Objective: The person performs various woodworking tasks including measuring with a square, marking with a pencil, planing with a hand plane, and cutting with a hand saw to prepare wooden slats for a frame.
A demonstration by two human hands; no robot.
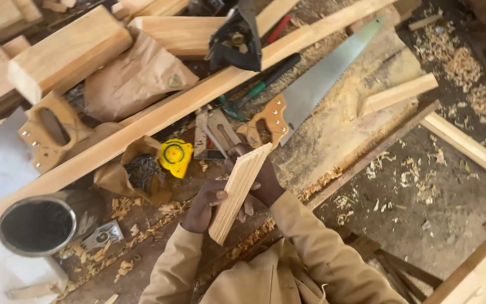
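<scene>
Worn wooden workbench [333, 132] runs diagonally across view, top dusted with sawdust and curled shavings [142, 239]. Bare dirt floor [423, 208] to the right — littered with wood shavings [468, 67] and offcuts. Pale timber beams [468, 147] edge the floor; dark slats [389, 264] sit under the bench. Flat, even daylight — no hard shadows.

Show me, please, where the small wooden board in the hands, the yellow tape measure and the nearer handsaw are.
wooden board [238, 192]: head view, middle of its grooved face.
yellow tape measure [175, 156]: head view, centre of its round case.
handsaw [322, 79]: head view, middle of the steel blade.
</scene>
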